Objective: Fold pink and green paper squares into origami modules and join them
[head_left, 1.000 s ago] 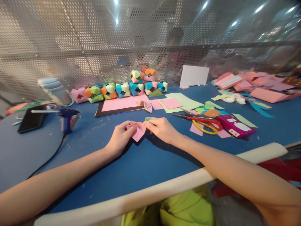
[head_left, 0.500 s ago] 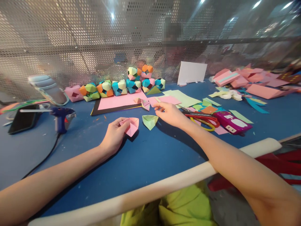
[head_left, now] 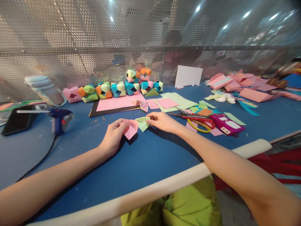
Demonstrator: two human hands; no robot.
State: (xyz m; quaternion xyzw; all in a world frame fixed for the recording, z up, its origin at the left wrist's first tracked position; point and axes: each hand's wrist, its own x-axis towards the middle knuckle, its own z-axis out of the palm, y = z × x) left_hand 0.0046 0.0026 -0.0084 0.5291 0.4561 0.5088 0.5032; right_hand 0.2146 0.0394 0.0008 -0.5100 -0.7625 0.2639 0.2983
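My left hand [head_left: 114, 134] pinches a folded pink paper piece [head_left: 130, 129] just above the blue table [head_left: 131, 163]. My right hand [head_left: 163, 121] grips a folded light green paper piece [head_left: 142, 123] by its right corner and holds it against the pink one. Both hands are closed on their pieces near the table's middle.
A row of multicoloured folded paper cubes [head_left: 117, 89] stands at the back by a perforated screen. Pink and black sheets [head_left: 115, 105], red and yellow scissors [head_left: 199, 122], a magenta punch [head_left: 226, 124], a blue glue gun [head_left: 58, 117], a phone [head_left: 17, 121] and pink paper scraps [head_left: 244, 84] lie around.
My right hand let go of the pink piece, reached toward the back sheets, then came back and took the green piece, bringing it to the pink one. The left hand stayed put.
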